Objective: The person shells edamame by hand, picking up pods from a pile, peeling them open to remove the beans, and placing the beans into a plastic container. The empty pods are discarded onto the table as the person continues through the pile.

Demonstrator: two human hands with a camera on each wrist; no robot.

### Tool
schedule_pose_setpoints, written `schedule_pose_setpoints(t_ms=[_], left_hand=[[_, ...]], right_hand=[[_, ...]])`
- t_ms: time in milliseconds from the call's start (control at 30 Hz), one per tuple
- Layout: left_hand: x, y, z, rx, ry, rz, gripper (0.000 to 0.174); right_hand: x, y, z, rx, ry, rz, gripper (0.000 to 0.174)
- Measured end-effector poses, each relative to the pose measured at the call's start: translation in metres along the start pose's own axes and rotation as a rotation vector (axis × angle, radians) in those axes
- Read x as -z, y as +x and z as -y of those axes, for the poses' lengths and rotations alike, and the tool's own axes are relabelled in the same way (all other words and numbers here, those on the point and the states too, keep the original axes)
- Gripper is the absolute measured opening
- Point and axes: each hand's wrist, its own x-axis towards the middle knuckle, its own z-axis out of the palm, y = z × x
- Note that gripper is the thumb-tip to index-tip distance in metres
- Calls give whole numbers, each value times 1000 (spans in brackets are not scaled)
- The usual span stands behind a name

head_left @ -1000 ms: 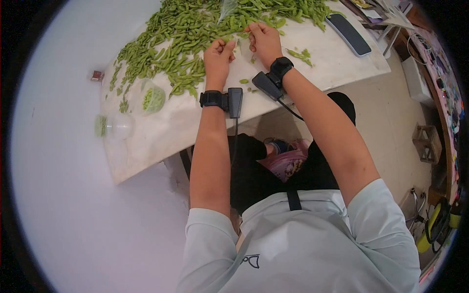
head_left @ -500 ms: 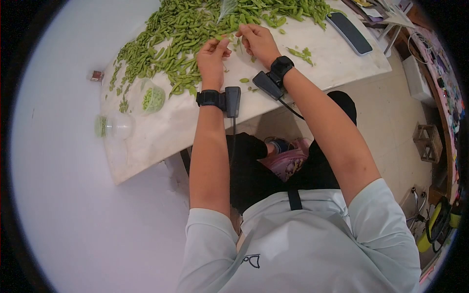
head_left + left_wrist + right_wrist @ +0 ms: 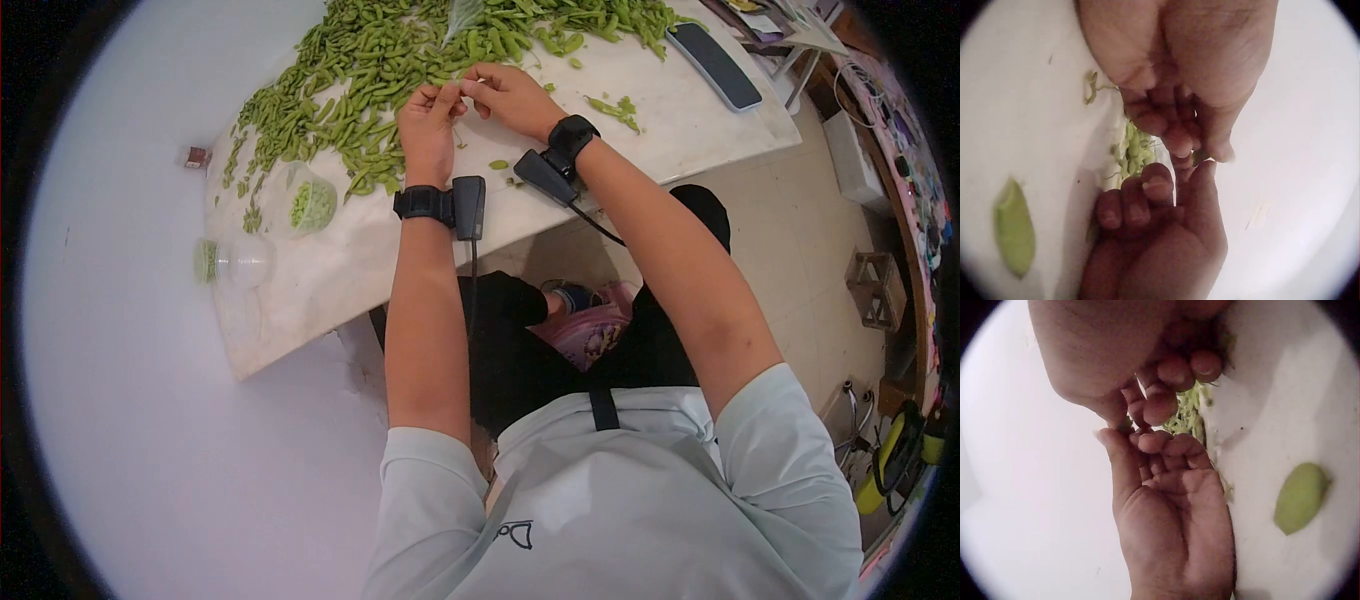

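Over the front of the white table, my left hand (image 3: 428,130) and right hand (image 3: 510,102) meet at their fingertips. A small green pod (image 3: 1127,424), mostly hidden by the fingers, is pinched where the thumbs and forefingers come together. In the left wrist view only a sliver of it shows between the two thumb tips. The other fingers of both hands are bent inward. Just past the hands spreads a large heap of green soybean pods (image 3: 390,60). One loose pod (image 3: 1015,231) lies on the table close to the hands.
A clear cup of shelled green beans (image 3: 313,205) stands left of the hands, with another clear container (image 3: 207,259) near the left edge. A phone (image 3: 714,66) lies at the right. Pod scraps (image 3: 615,110) and a clear plastic bag (image 3: 465,18) are farther back.
My hands were apart one second ago; now their fingertips meet. The right hand has moved left and slightly nearer, while the left has shifted a little left.
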Motion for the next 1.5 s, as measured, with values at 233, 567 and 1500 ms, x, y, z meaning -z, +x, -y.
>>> schedule_pose_setpoints(t_ms=[233, 567, 1500], left_hand=[[2, 1, 2, -11, -5, 11, 15], [1, 0, 2, -15, 108, -22, 15], [-2, 0, 0, -12, -67, -55, 16]], right_hand=[[1, 2, -3, 80, -35, 20, 31], [4, 3, -4, 71, -150, -9, 31], [-1, 2, -4, 71, -94, -32, 24]])
